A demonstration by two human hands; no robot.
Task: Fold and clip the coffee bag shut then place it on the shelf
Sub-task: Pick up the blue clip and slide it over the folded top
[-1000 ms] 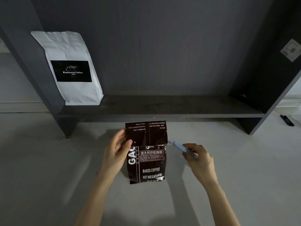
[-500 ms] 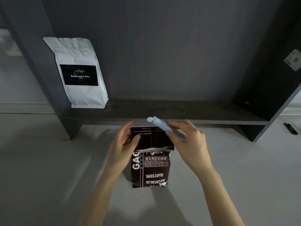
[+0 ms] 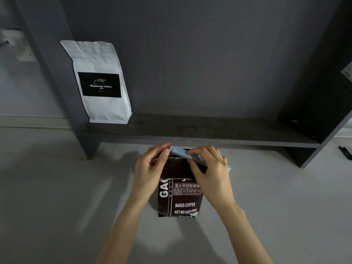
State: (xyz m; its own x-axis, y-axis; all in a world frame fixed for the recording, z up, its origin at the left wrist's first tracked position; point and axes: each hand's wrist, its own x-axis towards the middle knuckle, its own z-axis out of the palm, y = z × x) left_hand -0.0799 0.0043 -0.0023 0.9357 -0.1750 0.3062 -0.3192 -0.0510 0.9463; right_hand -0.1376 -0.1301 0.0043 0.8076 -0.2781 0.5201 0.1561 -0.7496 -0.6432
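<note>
A dark brown coffee bag stands upright on the grey floor, its top folded over. My left hand pinches the bag's top left corner. My right hand grips a long pale blue clip that lies across the folded top edge; the clip's far end pokes out past my right hand at the right. Whether the clip is snapped closed cannot be told. The dark shelf board runs just behind the bag.
A white coffee bag with a black label stands at the shelf's left end against the left upright. The shelf's right side panel closes the far right. A small black object lies on the floor at the right edge.
My right hand brought the blue clip from the floor on the right up onto the bag's folded top. My left hand slid up to the top corner.
</note>
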